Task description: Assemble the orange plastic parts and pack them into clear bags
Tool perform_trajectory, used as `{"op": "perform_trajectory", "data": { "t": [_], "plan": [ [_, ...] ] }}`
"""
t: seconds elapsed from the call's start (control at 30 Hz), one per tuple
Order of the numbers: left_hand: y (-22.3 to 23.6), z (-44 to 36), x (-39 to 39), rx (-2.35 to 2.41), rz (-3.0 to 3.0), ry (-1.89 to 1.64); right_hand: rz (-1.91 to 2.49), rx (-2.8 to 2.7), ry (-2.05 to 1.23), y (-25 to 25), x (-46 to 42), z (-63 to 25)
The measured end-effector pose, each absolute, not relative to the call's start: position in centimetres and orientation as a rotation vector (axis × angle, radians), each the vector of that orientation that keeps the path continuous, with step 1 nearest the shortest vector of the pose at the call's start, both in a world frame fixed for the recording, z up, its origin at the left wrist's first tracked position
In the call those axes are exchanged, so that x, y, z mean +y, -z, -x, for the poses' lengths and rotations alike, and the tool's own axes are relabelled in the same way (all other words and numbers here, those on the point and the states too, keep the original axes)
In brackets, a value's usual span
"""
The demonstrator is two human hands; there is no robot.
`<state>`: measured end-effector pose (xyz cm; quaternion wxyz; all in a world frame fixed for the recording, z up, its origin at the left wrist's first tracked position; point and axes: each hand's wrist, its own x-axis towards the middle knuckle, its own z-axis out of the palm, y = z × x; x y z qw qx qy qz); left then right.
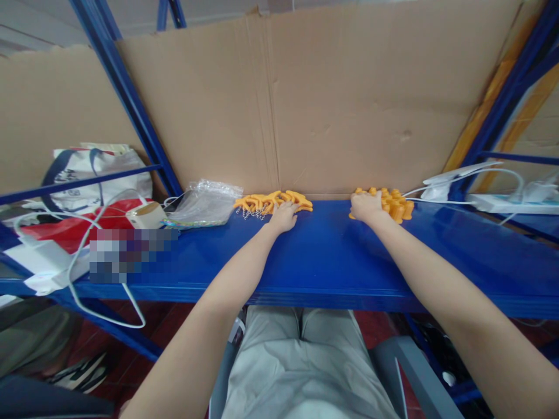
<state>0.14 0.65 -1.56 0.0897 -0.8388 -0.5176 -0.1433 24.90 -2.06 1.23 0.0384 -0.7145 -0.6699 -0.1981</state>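
My left hand (285,216) rests at the near right side of a pile of flat, curved orange plastic pieces (257,202), its fingers apart and touching them. Small metal chains (252,214) hang from several of these pieces. Over to the right, my right hand (365,205) is closed at the left end of a group of stubby orange pieces (396,206) standing close together. Its fingertips are hidden behind the hand, with a bit of orange showing beside them. Both groups lie near the back of the blue table (323,256).
A clear plastic bag (205,203) lies left of the orange pile. Farther left are a cloth bag (105,180), red packaging (113,215), a charger (145,216) and white cables. Cardboard (349,99) walls the back. A power strip (515,203) sits at right.
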Motion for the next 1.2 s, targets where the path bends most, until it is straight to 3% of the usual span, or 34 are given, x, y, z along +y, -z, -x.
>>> {"op": "perform_trajectory", "data": {
  "t": [0.27,0.73,0.9,1.2],
  "plan": [
    [1.4,-0.6,0.6,-1.464,2.511,0.507,2.095,-2.162,0.378,-1.8,-2.7,-23.7],
    [0.2,-1.5,1.2,-1.484,2.528,1.506,1.886,-2.285,0.219,-1.0,-1.9,-23.7],
    [0.5,-1.2,1.6,-1.456,2.627,1.383,1.790,-2.238,0.080,-0.5,-1.1,-24.1],
    [2.0,-1.4,0.8,-1.475,2.706,0.609,1.733,-2.190,-0.082,0.2,-0.2,-25.0]
  ]
}}
